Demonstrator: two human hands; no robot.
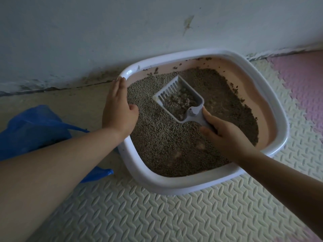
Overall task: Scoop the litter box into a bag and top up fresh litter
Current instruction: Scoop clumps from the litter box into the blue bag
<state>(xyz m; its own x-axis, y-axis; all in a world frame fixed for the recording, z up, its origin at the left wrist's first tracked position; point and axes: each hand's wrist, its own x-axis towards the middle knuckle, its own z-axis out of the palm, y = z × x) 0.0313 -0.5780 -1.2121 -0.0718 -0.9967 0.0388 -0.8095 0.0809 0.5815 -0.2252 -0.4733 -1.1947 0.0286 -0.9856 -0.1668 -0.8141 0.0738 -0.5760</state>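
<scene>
A white-rimmed litter box (176,186) with pink inner walls sits on the floor against the wall, holding grey-brown litter (167,145). My right hand (225,138) grips the handle of a grey slotted scoop (180,100), which is raised over the litter with clumps lying in it. My left hand (118,109) rests flat on the box's left rim, fingers straight and thumb over the inside edge. A blue plastic bag (33,130) lies crumpled on the floor left of the box, partly hidden by my left forearm.
A stained pale wall (139,28) runs right behind the box. Cream embossed foam mats (139,215) cover the floor in front, with a pink mat (300,88) at the right. Dried litter bits stick to the box's far inner wall.
</scene>
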